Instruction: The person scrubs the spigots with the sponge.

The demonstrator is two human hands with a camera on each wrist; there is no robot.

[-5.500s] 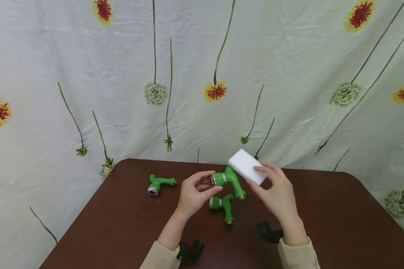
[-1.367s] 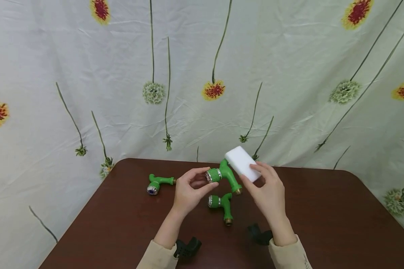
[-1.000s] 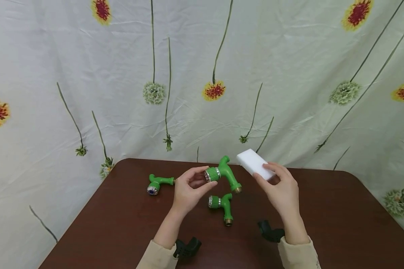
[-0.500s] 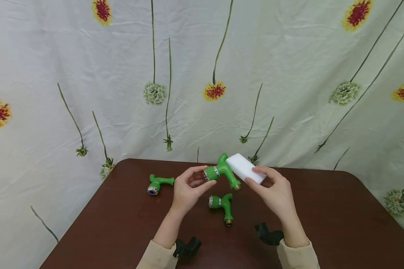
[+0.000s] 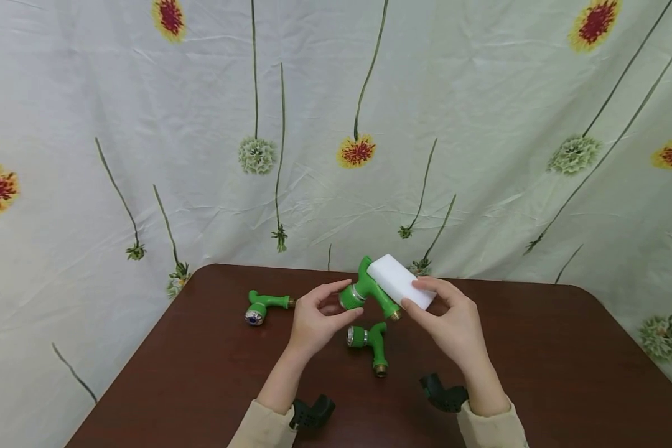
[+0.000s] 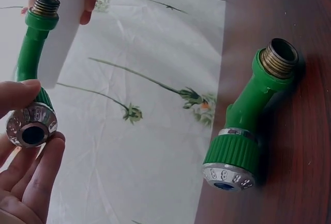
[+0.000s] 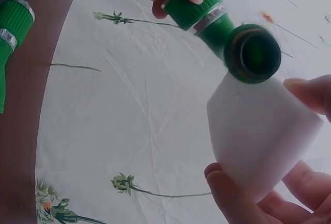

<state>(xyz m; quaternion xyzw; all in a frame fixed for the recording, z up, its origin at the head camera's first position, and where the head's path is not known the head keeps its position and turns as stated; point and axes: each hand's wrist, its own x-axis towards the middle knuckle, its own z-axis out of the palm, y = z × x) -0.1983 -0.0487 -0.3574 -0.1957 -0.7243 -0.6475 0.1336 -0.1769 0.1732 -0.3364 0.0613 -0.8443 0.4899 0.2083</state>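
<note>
Above the table, my left hand pinches the ribbed knob of a green water tap between thumb and fingers. The tap's brass threaded end points down and to the right. My right hand grips a white sponge by its lower right end, and the sponge lies along the tap's body in the head view. In the left wrist view, the tap's silver knob cap shows between thumb and fingertips. The right wrist view has the sponge right at the tap's round open end.
A second green tap lies on the dark brown table below the hands. Another green tap lies further left. Behind the table hangs a white cloth with printed flowers. Black wrist mounts sit at both sleeves.
The sponge was apart from the tap, to its right, a second ago; it has moved left and now overlaps the tap's body. The held tap has turned slightly. The taps on the table stay put.
</note>
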